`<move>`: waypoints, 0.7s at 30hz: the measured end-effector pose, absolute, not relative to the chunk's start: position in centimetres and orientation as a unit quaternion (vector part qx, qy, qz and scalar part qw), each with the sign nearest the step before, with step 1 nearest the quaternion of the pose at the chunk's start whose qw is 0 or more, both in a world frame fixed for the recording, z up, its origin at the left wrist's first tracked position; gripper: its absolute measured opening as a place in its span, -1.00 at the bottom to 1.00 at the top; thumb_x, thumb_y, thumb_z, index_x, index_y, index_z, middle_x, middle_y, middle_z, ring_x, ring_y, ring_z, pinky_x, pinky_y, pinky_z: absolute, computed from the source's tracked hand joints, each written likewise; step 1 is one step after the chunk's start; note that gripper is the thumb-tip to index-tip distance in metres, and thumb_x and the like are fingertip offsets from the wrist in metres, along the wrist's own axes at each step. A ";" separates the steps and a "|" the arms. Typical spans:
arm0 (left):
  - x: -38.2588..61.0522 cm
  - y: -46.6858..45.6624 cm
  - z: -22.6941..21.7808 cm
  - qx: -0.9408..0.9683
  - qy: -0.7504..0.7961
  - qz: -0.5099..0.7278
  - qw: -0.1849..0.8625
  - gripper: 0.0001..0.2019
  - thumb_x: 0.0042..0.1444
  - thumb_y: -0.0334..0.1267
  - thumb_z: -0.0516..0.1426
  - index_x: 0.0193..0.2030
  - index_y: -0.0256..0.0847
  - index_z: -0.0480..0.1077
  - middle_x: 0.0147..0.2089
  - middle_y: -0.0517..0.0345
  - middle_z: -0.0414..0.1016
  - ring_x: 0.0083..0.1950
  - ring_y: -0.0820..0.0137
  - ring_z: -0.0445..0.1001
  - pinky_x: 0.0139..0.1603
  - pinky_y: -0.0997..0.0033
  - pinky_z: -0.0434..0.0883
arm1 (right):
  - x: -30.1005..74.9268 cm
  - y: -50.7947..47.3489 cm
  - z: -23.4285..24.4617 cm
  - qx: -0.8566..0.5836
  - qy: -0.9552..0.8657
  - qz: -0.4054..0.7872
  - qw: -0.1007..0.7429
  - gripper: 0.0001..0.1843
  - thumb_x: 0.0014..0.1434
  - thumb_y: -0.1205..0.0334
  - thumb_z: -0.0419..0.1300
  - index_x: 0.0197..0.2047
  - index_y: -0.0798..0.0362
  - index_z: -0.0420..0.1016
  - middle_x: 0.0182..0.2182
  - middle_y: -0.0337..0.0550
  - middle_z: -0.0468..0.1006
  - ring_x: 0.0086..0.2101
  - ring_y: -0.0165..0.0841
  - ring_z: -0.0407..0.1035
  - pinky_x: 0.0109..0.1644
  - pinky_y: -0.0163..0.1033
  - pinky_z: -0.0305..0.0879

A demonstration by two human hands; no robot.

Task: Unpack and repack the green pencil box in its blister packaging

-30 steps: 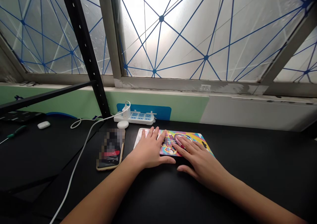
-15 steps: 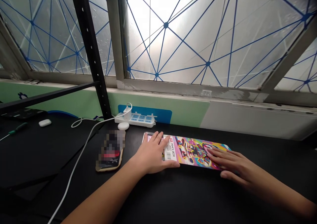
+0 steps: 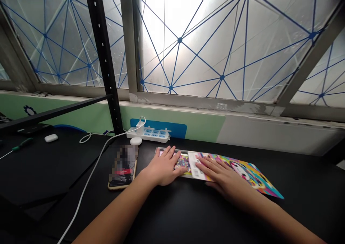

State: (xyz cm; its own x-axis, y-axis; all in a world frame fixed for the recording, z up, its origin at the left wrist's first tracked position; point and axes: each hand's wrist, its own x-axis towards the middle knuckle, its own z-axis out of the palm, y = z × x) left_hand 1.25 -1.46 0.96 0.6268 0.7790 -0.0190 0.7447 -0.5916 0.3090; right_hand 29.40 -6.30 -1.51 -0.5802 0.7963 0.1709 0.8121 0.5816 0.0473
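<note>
A pencil box [image 3: 183, 162] with a colourful print and a clear rim lies on the black table. Its brightly printed cover [image 3: 257, 175] sits over the right part of the box and reaches well beyond it to the right. My left hand [image 3: 165, 166] lies spread and flat on the uncovered left part, thumb near the front. Across the cover's label end rests my right hand [image 3: 225, 177], fingers extended on top and thumb at the near edge, gripping it. The fingers hide much of the label. How far the box runs under the cover is hidden.
A phone [image 3: 124, 168] lies left of the box. Behind it are a white oval case [image 3: 136, 141] and a power strip [image 3: 155, 135] with a white cable [image 3: 93, 172]. A black metal post [image 3: 104, 57] rises at left; a screwdriver [image 3: 20, 145] and a white case [image 3: 51, 138] lie beyond.
The cover has slid to the right, exposing a printed part of the box beside my left hand. My right hand has shifted left onto the label end. The view has moved slightly.
</note>
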 end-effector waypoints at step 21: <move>1.4 0.2 0.0 0.876 0.462 0.114 0.074 -0.44 0.41 0.01 -0.15 0.41 -0.23 0.16 0.49 -0.16 0.02 0.51 0.03 -0.08 0.39 -0.30 -0.04 | 19.4 -13.8 -1.8 -0.312 -0.941 -0.099 0.089 -0.50 0.37 0.20 0.03 0.35 0.06 0.28 0.24 -0.02 0.43 0.16 -0.03 0.37 0.18 0.01 0.39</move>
State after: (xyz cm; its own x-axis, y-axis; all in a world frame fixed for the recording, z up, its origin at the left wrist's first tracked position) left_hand 1.36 0.19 -0.03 0.5473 0.8266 0.1313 0.7931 -0.5623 0.2343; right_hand 19.43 -13.80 -1.76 -0.7895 0.5693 0.2294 0.6046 0.7857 0.1310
